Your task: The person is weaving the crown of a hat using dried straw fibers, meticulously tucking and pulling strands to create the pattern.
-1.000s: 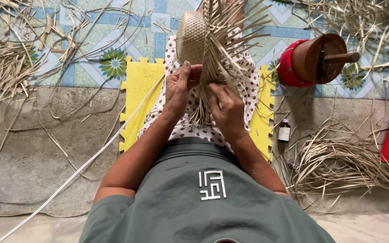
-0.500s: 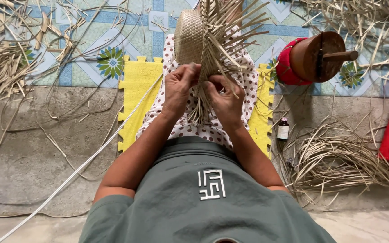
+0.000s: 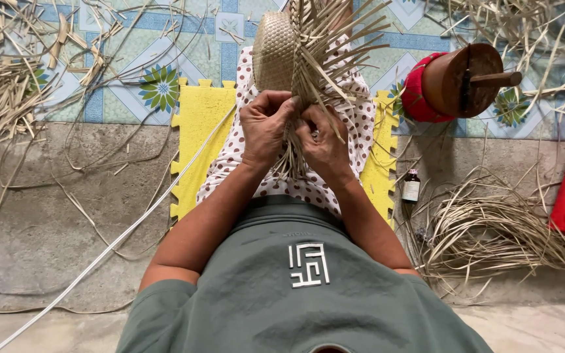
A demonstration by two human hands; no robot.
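head view: both hands (image 3: 295, 134) closed on woven straw piece (image 3: 276, 49), yellow foam mat (image 3: 197, 124) beneath, brown spool (image 3: 459, 78) and small bottle (image 3: 411, 186) rightward

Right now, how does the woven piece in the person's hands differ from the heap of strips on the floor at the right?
The woven piece is tightly plaited into a rounded, domed form, while the heap of strips lies loose and tangled. The woven piece is held up by the left hand and right hand; the heap rests untouched on the concrete floor. Both look like the same pale, straw-coloured material.
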